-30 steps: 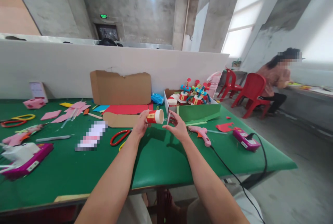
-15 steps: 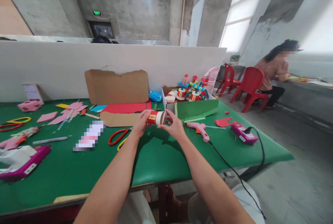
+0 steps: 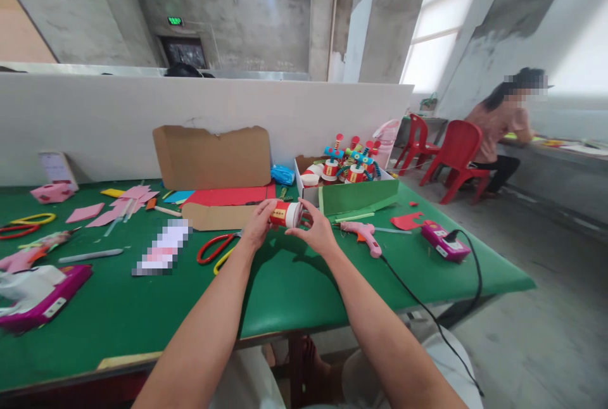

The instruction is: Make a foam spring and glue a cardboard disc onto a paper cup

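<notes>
My left hand point(image 3: 259, 224) is closed around the base of a small red and white paper cup point(image 3: 285, 213), held on its side above the green table point(image 3: 294, 289). My right hand point(image 3: 317, 230) meets the cup's open rim, with its fingers curled and pinched against it. Whatever small piece those fingers hold is hidden. Just beyond my hands lies a brown cardboard piece point(image 3: 218, 216). Red-handled scissors point(image 3: 216, 247) rest left of my left wrist.
A pink glue gun point(image 3: 363, 236) with a black cord lies right of my hands, near a magenta box point(image 3: 443, 241). A carton point(image 3: 351, 190) of finished cup figures stands behind. Paper scraps, scissors and another magenta box cover the left. A person sits on a red chair point(image 3: 458, 159) far right.
My right hand has closed in on the cup's open end and now touches it. The cup stays in my left hand. The camera has dipped slightly.
</notes>
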Action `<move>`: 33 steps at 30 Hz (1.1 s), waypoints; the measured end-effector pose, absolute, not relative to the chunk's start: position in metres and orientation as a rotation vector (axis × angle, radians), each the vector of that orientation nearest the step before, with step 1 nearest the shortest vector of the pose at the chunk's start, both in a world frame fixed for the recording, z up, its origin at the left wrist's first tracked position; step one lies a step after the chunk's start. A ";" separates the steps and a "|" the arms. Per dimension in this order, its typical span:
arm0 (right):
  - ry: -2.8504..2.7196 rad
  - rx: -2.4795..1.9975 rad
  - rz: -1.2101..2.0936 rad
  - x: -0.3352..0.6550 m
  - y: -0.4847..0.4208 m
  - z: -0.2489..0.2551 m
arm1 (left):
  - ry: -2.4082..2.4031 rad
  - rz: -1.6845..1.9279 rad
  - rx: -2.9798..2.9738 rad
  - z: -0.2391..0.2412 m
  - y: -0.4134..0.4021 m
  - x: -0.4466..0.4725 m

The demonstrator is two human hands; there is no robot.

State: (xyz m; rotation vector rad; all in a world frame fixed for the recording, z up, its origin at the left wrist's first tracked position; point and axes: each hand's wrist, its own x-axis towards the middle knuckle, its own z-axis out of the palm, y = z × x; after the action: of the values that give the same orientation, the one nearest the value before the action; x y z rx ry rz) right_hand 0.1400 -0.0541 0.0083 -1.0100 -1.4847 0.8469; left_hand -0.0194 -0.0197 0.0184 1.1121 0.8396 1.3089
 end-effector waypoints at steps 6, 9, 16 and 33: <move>-1.524 -1.022 0.771 0.140 -0.057 0.009 | 0.828 1.302 1.113 0.018 -0.020 -0.020; -1.571 -1.060 0.622 0.139 -0.058 0.010 | 0.865 1.294 1.131 0.016 -0.019 -0.018; -1.662 -1.300 0.174 0.137 -0.057 0.010 | 1.043 1.285 1.492 0.011 -0.024 -0.002; -1.452 -0.971 0.762 0.149 -0.048 0.009 | 0.747 1.284 1.090 0.014 -0.018 -0.014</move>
State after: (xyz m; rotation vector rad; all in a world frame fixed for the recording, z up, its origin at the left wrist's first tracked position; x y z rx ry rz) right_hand 0.1487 -0.0480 0.0091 -0.9712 -1.4523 0.7617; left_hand -0.0136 -0.0184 0.0141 1.0904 0.7471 1.2841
